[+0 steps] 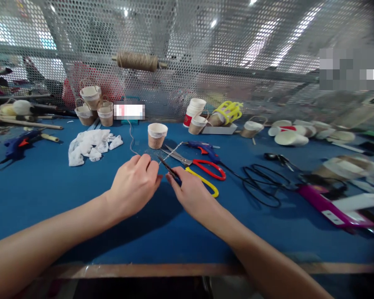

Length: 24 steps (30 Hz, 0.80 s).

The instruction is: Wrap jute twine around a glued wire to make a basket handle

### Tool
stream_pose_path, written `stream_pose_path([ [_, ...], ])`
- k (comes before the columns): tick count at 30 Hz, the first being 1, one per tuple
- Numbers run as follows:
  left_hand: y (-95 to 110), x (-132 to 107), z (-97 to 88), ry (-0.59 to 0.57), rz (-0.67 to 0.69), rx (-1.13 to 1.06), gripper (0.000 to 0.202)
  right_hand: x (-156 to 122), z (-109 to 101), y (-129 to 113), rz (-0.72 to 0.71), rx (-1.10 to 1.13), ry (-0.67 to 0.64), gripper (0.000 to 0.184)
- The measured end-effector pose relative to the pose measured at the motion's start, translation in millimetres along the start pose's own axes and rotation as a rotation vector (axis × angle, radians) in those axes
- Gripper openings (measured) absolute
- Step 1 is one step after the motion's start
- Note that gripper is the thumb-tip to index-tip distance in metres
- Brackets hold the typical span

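Observation:
My left hand (134, 185) rests on the blue table (50, 199) with its fingers curled into a pinch; a thin twine strand (131, 139) runs from it toward the back. My right hand (191, 193) grips small dark scissors (168, 168) whose blades point toward the left fingertips. The two hands nearly touch. Just behind them stands a twine-wrapped paper cup (157, 135). Red-and-yellow-handled scissors (202, 170) lie open right beside my right hand.
A blue glue gun (204, 148) with a black cord (262, 182) lies right of centre; another glue gun (18, 143) far left. White cloth (92, 145), wrapped cups (92, 106), stacked cups (195, 110), a twine spool (139, 61) on the mesh wall, a magenta tool (327, 205).

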State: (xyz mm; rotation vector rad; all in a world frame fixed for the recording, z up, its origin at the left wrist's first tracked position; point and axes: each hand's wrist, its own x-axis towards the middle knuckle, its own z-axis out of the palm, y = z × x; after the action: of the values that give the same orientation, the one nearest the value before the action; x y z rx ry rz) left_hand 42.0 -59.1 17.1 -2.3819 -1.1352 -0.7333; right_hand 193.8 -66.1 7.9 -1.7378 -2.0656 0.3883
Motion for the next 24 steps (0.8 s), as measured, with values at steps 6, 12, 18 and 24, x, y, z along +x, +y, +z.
stream_pose_path([
  [6,-19.6,10.9,-7.1,-0.315,-0.239,-0.497,0.018,0.4,-2.0,0.2,-0.009,-0.032,-0.004,0.014],
  [12,-51.3,13.7,3.8,-0.778,-0.639,-1.697,0.010,-3.1,-10.5,0.8,-0.154,0.115,-0.083,0.018],
  [18,-43.5,10.8,4.9,-0.539,-0.431,-1.226,0.014,-2.0,-11.6,2.8,-0.101,0.085,-0.068,0.021],
  [24,-15.8,-0.8,-1.4,-0.060,-0.006,-0.191,0.031,0.3,-7.0,1.7,-0.004,-0.060,0.021,0.018],
])
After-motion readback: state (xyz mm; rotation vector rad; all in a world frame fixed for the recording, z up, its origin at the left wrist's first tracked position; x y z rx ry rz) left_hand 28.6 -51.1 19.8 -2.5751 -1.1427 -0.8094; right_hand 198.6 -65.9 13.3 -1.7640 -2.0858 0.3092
